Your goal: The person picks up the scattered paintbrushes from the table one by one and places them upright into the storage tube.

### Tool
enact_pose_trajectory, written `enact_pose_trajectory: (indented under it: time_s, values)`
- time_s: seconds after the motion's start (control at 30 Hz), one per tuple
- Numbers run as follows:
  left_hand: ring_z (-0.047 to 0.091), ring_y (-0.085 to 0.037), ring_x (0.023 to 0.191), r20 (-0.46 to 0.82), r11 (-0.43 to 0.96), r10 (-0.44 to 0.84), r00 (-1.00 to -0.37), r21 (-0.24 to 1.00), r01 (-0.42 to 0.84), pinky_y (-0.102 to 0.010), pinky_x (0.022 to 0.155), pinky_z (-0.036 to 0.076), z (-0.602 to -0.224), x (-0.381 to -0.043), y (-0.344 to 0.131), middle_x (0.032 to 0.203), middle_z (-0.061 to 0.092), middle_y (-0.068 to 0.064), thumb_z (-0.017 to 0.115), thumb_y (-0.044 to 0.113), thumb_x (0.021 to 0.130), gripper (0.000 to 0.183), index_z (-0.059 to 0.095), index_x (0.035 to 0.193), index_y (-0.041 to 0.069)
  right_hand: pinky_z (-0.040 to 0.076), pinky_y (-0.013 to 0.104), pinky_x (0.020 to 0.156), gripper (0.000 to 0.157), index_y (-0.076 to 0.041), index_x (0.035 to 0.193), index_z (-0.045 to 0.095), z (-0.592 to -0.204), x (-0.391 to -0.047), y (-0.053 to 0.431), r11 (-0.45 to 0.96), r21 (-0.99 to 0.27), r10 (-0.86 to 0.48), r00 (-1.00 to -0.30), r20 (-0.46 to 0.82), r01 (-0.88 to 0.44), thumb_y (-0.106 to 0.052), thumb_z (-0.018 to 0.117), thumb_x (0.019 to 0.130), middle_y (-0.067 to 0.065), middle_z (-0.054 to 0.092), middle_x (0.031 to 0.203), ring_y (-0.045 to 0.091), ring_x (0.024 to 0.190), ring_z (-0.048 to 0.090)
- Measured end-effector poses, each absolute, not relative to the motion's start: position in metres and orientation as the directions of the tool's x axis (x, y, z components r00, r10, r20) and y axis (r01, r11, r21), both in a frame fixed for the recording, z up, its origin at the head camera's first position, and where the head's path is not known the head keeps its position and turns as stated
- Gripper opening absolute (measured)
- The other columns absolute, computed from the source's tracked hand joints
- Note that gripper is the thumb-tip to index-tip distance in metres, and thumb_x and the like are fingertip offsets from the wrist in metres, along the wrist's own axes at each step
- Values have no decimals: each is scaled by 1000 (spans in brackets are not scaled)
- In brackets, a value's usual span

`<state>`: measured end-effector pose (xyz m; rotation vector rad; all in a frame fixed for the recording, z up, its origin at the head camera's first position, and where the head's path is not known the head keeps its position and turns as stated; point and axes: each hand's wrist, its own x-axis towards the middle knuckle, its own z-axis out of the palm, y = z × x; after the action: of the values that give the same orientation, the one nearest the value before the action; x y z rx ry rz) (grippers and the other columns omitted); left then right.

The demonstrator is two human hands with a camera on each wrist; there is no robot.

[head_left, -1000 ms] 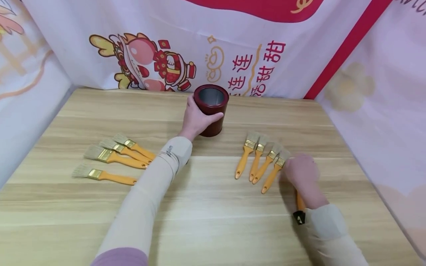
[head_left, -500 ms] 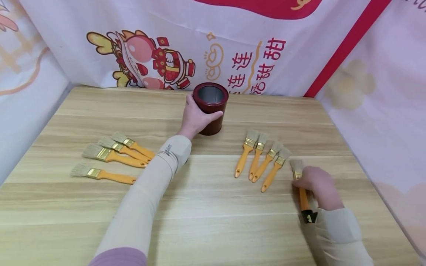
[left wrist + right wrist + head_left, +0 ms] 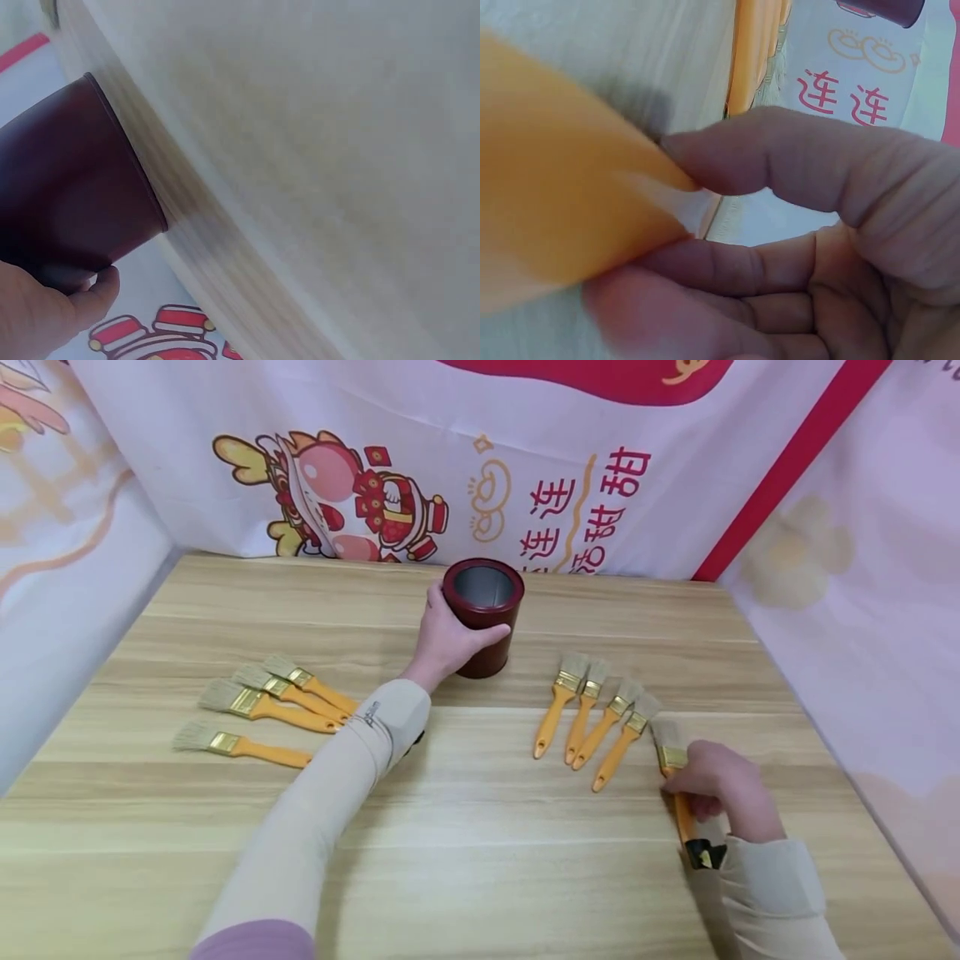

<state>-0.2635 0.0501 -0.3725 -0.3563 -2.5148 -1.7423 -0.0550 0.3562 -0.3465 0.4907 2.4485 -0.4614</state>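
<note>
In the head view my left hand (image 3: 450, 639) grips the side of a dark red, open-topped cylindrical can (image 3: 491, 656) at the back of the table, thumb across its front. The left wrist view shows the can's smooth wall (image 3: 67, 172) and fingers (image 3: 97, 296) against it. At the right, my right hand (image 3: 723, 785) pinches the orange handle of a flat paintbrush (image 3: 673, 757), bristles pointing away from me. That handle (image 3: 570, 172) looms blurred between thumb and fingers in the right wrist view. Just left of it several similar paintbrushes (image 3: 552, 714) lie fanned out.
Another group of orange-handled paintbrushes (image 3: 292, 714) lies on the left, partly behind my left forearm. The wooden table (image 3: 480, 860) meets a printed white cloth (image 3: 420, 410) at the back, and cloths hang along both sides too.
My right hand has come back from near the bristle end of the row and now pinches the rightmost paintbrush, which has shifted slightly left. The left hand stays on the can.
</note>
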Motion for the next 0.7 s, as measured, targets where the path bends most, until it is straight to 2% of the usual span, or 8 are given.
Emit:
enact_pose_trajectory:
  time_s: [0.33, 0.57, 0.7]
  values:
    - [46, -24, 128, 168, 341, 190, -967, 912, 226, -44, 105, 45, -375, -250, 47, 142, 42, -8, 85, 47, 66, 106, 22, 144, 14, 50, 29, 51, 27, -2, 72, 56, -337, -54, 362, 860, -273, 244, -817, -522, 432, -26, 65, 80, 5, 61, 56, 15, 51, 59]
    - [45, -23, 129, 152, 346, 188, -970, 914, 211, -44, 105, 45, -373, -246, 45, 143, 40, -7, 86, 45, 66, 107, 20, 145, 15, 47, 29, 54, 35, -3, 66, 64, -319, -66, 360, 869, -302, 244, -871, -426, 391, -30, 60, 88, 0, 66, 56, 14, 54, 62]
    - [44, -23, 130, 142, 339, 197, -970, 919, 203, -44, 106, 45, -371, -241, 48, 144, 40, -7, 86, 44, 65, 108, 20, 145, 14, 42, 28, 54, 39, -1, 73, 67, -309, -74, 361, 869, -326, 264, -907, -329, 371, -34, 56, 91, -1, 68, 59, 12, 59, 62]
